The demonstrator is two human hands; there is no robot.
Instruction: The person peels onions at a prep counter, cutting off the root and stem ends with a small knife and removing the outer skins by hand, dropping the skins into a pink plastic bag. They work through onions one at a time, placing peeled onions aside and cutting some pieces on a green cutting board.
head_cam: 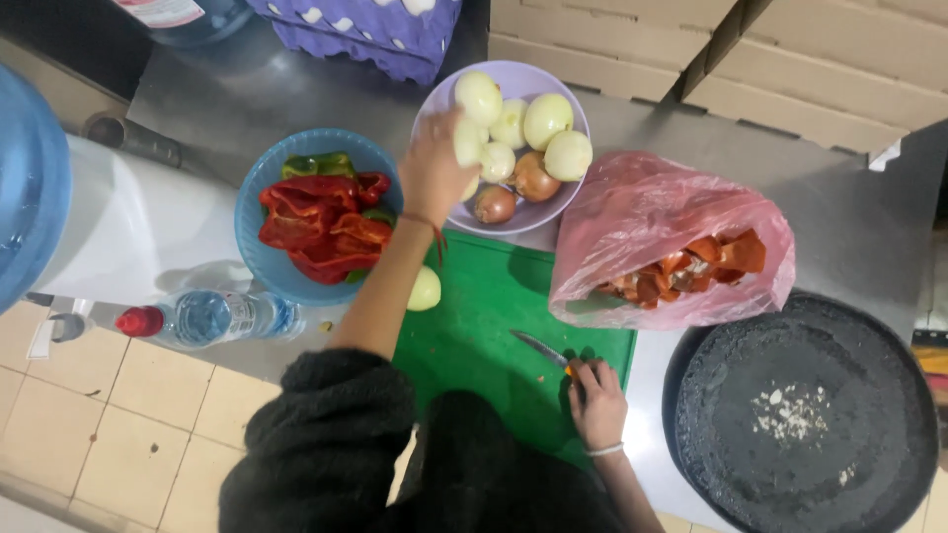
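My left hand reaches into a lilac bowl of peeled and unpeeled onions and closes on a peeled onion at its left edge. My right hand rests on the green cutting board, shut on a small knife whose blade points up and left. Another peeled onion piece lies at the board's left edge, next to my left forearm.
A blue bowl of red and green peppers stands left of the board. A pink plastic bag with orange scraps lies to the right. A round black pan sits bottom right. A water bottle lies at the counter edge. Cardboard boxes stand behind.
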